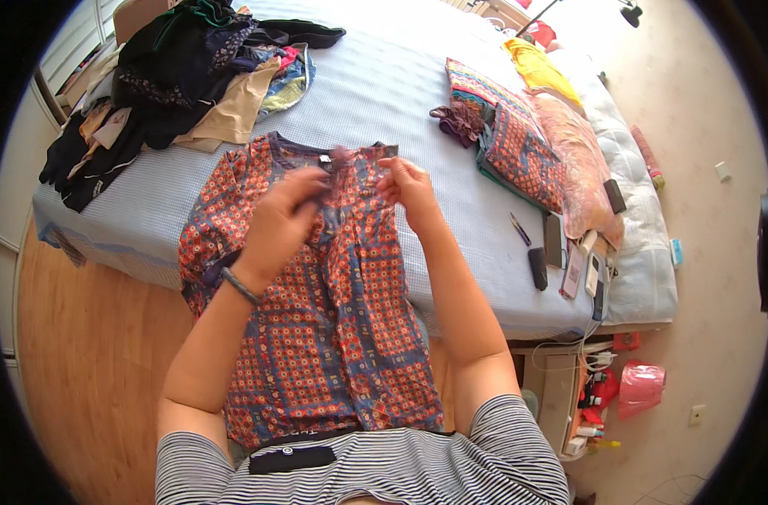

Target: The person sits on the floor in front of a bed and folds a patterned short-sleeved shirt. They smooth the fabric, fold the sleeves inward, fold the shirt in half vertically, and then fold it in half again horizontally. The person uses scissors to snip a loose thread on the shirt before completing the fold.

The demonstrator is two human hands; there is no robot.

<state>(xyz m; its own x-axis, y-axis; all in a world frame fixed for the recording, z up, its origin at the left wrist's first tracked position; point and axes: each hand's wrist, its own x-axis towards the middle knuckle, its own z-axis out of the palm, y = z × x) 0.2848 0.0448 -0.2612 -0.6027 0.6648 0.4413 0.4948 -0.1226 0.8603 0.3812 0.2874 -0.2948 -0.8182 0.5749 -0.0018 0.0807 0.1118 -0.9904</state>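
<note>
A patterned shirt point(291, 353) in orange-red and navy lies spread from the bed's near edge down to my lap, its dark neckline point(293, 150) at the far end. Over its upper part, close to the collar, is my left hand point(290, 206). Its fingers are bent and smeared by motion, so whether they grip cloth is unclear. My right hand point(409, 189) pinches the shirt's top right edge, near the shoulder. One sleeve hangs at the left, partly behind my left forearm.
A heap of dark and beige clothes point(169, 80) lies at the bed's far left. Folded patterned clothes point(523, 156) and a pink pillow point(569, 160) are on the right, with phones point(572, 271), a pen point(519, 229) and a dark case point(537, 268) nearer. A cluttered bedside cabinet point(552, 391) stands below.
</note>
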